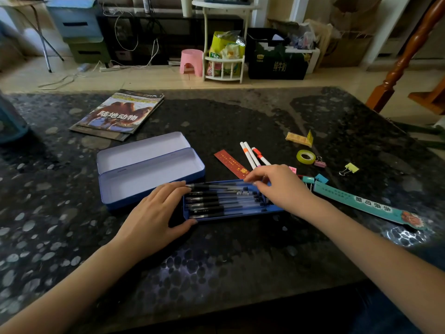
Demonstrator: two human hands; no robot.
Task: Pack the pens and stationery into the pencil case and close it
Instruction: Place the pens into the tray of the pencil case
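Note:
A blue tin pencil case [149, 182] lies open at centre left, its lid [142, 150] folded back and both halves empty. In front of it sits a blue inner tray [231, 217] holding several black pens [216, 201] side by side. My left hand [156, 213] grips the tray's left end, fingers over the pen tips and thumb on the near rim. My right hand [279, 186] is at the tray's right end, thumb and forefinger pinched on the far pen. Two white markers [250, 155] and a red ruler [228, 160] lie just beyond.
To the right lie a tape roll [305, 156], a pink clip [320, 163], a yellow clip [349, 168], teal clips [313, 179], a long teal bookmark [361, 201] and a yellow packet [299, 138]. Magazines [118, 114] sit at the far left.

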